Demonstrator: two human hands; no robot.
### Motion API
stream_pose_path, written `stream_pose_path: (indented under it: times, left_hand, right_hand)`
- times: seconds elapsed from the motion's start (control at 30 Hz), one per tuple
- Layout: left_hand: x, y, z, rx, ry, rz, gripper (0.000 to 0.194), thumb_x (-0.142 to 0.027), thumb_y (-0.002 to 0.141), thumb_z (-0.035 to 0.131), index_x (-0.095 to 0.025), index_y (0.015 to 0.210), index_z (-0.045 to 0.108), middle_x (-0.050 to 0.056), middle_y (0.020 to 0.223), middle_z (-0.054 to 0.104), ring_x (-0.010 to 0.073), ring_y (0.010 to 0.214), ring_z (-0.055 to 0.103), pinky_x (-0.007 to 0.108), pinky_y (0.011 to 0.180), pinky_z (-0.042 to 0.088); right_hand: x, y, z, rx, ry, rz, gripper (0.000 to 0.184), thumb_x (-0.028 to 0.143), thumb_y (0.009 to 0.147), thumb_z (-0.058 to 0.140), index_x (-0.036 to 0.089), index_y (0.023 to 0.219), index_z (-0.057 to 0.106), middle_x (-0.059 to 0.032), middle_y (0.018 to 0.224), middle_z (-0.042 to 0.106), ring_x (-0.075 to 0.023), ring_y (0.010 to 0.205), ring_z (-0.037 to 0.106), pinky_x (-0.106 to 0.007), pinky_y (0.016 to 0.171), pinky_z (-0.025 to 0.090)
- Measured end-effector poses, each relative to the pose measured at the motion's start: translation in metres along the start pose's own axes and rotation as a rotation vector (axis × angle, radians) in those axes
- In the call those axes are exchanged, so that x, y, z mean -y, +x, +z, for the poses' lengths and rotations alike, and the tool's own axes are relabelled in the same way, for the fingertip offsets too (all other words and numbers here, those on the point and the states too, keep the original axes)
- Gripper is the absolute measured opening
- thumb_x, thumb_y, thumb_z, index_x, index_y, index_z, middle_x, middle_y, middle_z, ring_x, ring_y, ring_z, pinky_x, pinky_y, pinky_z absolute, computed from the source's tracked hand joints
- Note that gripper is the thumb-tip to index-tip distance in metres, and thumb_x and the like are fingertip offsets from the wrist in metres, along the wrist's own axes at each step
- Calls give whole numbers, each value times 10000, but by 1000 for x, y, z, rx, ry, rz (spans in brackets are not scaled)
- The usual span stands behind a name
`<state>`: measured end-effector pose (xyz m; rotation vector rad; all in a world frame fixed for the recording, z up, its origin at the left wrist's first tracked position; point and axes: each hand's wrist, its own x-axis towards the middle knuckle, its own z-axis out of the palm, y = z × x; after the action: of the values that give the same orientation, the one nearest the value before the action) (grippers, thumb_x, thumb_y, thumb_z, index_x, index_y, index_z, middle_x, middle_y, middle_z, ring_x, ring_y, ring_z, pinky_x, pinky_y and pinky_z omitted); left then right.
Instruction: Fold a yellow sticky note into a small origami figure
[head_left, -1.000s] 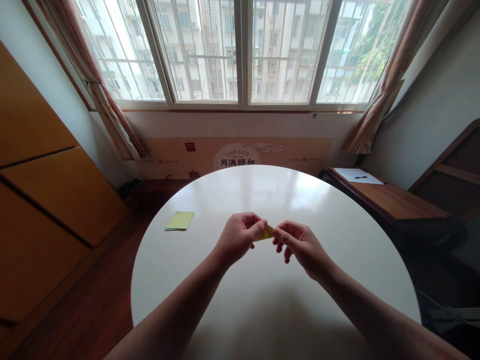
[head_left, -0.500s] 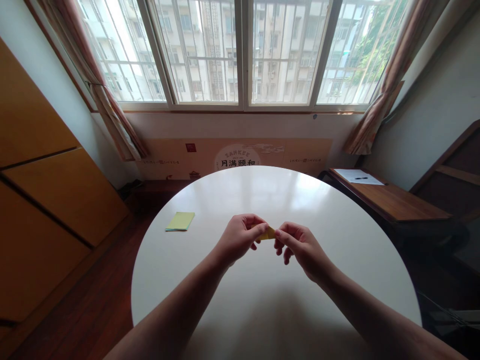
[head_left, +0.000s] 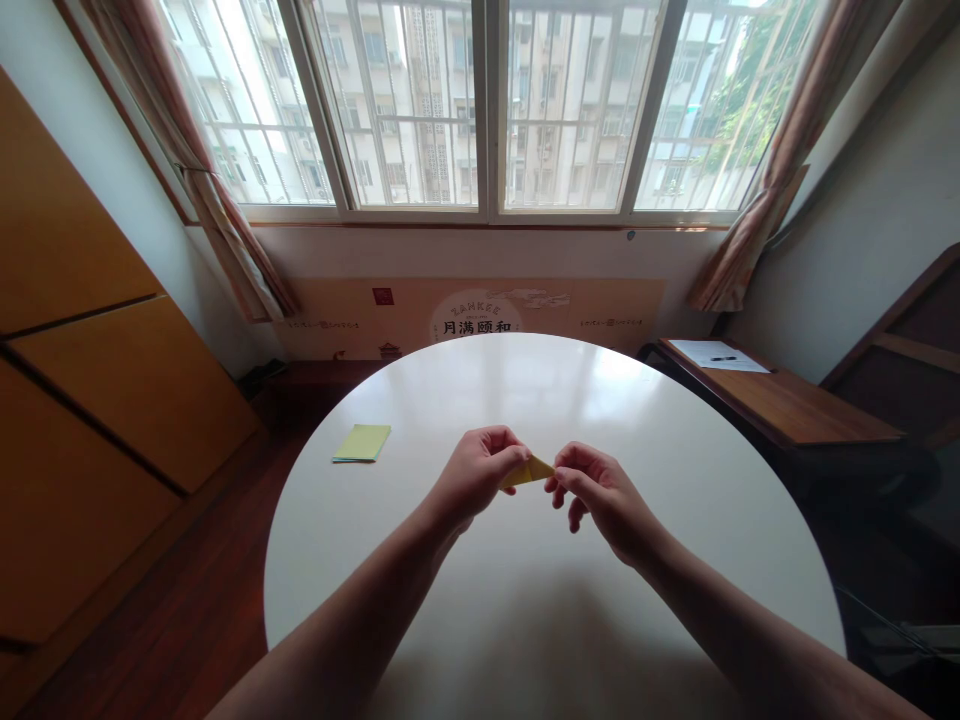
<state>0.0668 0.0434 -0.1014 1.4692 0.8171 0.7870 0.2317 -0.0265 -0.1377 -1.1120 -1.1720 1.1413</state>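
Observation:
Between my two hands is a small piece of folded yellow paper (head_left: 534, 470), raised above the white round table (head_left: 495, 380). My left hand (head_left: 480, 470) pinches its left part between thumb and fingers, hiding some of it. At the paper's pointed right tip, the thumb and forefinger of my right hand (head_left: 600, 490) are closed; the other fingers curl loosely below. To the left on the tabletop lies a pad of yellow-green sticky notes (head_left: 362, 442) with a bluish lower edge.
A wooden side table (head_left: 817, 400) at the right bears a white sheet of paper (head_left: 694, 352) with a dark pen (head_left: 723, 358). Wooden cabinets (head_left: 112, 400) stand at the left. Beyond the table are a cardboard box (head_left: 600, 305) and a barred window (head_left: 412, 110).
More of the folded yellow paper shows between my hands, now a pointed shape. My left thumb has drawn back slightly to the left, and my right hand has shifted slightly right.

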Motion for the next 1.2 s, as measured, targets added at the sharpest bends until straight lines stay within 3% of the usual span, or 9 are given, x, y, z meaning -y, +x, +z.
stream_pose_path:
  times: [0.3,0.47,0.77,1.2]
  left_hand:
    - [2,2,-2,4,25,-35,269,-400,772,634,-132,795,636,43,726,629,144,616,567,238,489,479]
    - [1,2,-2,-54,18,-3,213,-353,763,602,-141,768,620,39,700,613,152,642,567,229,486,482]
    - [7,4,-3,-44,112,98,188,-317,754,618,-130,765,616,32,675,604,147,621,562,226,470,481]
    - [17,5,6,-58,111,106,49,-191,693,545,-156,669,570,-3,593,564,136,562,565,219,458,468]
  right_hand:
    - [-1,1,-1,-40,19,-13,141,309,831,601,188,778,551,-17,714,651,-148,606,579,-187,391,417]
    - [-1,1,0,-40,9,-16,128,299,844,587,190,792,548,-20,727,659,-151,615,586,-190,398,426]
    - [-1,2,0,-35,-11,-17,116,284,836,585,186,779,558,-23,722,653,-159,629,584,-193,402,430]
    - [-5,3,3,38,-71,-64,183,356,860,623,175,840,614,-21,724,598,-167,659,578,-207,414,448]
